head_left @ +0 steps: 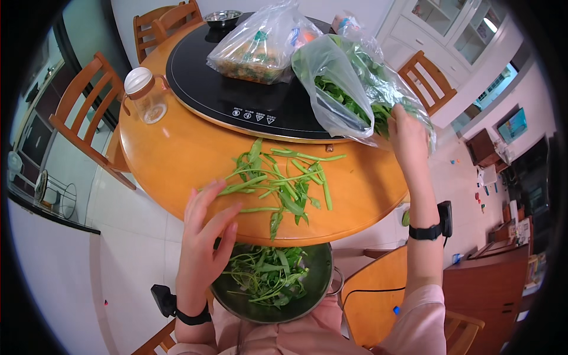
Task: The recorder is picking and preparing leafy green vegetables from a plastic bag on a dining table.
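Note:
My right hand (pixel 407 131) is at the mouth of a clear plastic bag (pixel 330 95) of leafy greens, its fingers closed on stems or the bag's edge; which one is hard to tell. My left hand (pixel 208 235) is spread with nothing in it, near the left end of loose water spinach stems (pixel 290 177) lying on the wooden table. Below the table's front edge, a dark round pan (pixel 319 284) rests on my lap and holds picked leaves and stems (pixel 270 277).
A black round warming board (pixel 199 80) covers the table's far part, carrying a bagged food container (pixel 253 62) and a steel bowl (pixel 223 18). A lidded glass jar (pixel 151 104) stands at left. Wooden chairs (pixel 91 106) surround the table (pixel 168 164); another chair seat (pixel 377 301) is at my right.

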The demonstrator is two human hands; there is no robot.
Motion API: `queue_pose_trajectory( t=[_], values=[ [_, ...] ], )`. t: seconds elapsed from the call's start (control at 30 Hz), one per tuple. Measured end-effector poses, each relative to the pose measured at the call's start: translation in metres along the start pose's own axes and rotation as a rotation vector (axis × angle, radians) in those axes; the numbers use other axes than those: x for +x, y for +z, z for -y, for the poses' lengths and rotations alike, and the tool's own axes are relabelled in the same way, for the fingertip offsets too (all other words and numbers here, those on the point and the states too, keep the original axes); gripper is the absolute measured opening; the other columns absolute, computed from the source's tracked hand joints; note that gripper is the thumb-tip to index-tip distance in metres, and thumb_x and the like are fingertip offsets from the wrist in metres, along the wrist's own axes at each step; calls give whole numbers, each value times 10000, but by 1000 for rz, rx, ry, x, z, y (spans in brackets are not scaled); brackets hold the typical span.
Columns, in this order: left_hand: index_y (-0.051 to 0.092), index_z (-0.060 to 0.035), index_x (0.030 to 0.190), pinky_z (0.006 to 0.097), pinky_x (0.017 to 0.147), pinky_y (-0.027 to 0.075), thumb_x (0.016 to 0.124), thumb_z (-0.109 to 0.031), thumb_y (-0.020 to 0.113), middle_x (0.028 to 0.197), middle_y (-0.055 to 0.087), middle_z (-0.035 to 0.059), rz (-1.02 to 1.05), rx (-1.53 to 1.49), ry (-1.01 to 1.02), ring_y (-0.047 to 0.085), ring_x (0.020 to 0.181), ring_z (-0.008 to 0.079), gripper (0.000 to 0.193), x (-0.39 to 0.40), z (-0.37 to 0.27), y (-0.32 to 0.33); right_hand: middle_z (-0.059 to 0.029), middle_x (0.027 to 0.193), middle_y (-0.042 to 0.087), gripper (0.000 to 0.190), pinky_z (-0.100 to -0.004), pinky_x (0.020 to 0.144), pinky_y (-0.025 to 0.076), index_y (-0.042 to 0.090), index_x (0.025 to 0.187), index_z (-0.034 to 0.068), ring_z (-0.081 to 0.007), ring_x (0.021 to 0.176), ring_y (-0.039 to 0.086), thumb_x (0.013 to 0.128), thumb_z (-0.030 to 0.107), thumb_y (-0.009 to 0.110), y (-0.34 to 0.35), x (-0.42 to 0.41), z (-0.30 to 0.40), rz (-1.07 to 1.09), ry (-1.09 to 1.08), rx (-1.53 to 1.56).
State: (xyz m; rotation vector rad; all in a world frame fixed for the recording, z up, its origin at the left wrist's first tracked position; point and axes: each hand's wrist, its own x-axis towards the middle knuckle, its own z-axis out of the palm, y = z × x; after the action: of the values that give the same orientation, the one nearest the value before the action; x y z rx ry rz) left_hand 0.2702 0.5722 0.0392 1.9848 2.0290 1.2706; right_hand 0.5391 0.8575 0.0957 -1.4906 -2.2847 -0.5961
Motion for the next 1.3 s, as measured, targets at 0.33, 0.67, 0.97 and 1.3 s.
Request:
queue_pose_trajectory(
  t=[0.33, 0.67, 0.97, 1.3],
  values=[
    [621, -51, 1200, 345, 936, 462, 909, -65, 597, 1141, 652, 135, 295, -648, -209, 605, 1108, 259, 292, 0, -30, 11, -76, 712, 604, 158, -305, 461, 428, 671, 863, 14, -207, 527, 543, 709, 28, 708, -108, -136, 94, -27, -582, 613],
    [285, -51, 1476, 344, 963, 459, 1037, -369, 397, 1238, 606, 165, 485, -1385, -646, 606, 1105, 226, 554, 55, -33, 58, -91, 855, 571, 284, -357, 700, 495, 658, 952, -33, -251, 837, 601, 673, 18, 681, -63, -140, 131, -240, -574, 961],
    [364, -56, 1393, 462, 919, 512, 1021, -484, 335, 1189, 591, 151, 515, -1665, -693, 636, 990, 316, 567, 222, -11, 115, -115, 873, 580, 316, -414, 815, 531, 661, 949, -50, -288, 887, 603, 640, 2, 699, -86, -135, 118, -439, -549, 1023],
    [475, -64, 1325, 376, 947, 471, 1005, -399, 463, 1261, 568, 112, 251, -1415, -638, 563, 1140, 213, 463, 208, 8, 103, -140, 970, 632, 295, -414, 776, 546, 669, 1019, 26, -311, 851, 629, 772, 180, 716, -118, -197, 82, -407, -796, 1111]
  ],
)
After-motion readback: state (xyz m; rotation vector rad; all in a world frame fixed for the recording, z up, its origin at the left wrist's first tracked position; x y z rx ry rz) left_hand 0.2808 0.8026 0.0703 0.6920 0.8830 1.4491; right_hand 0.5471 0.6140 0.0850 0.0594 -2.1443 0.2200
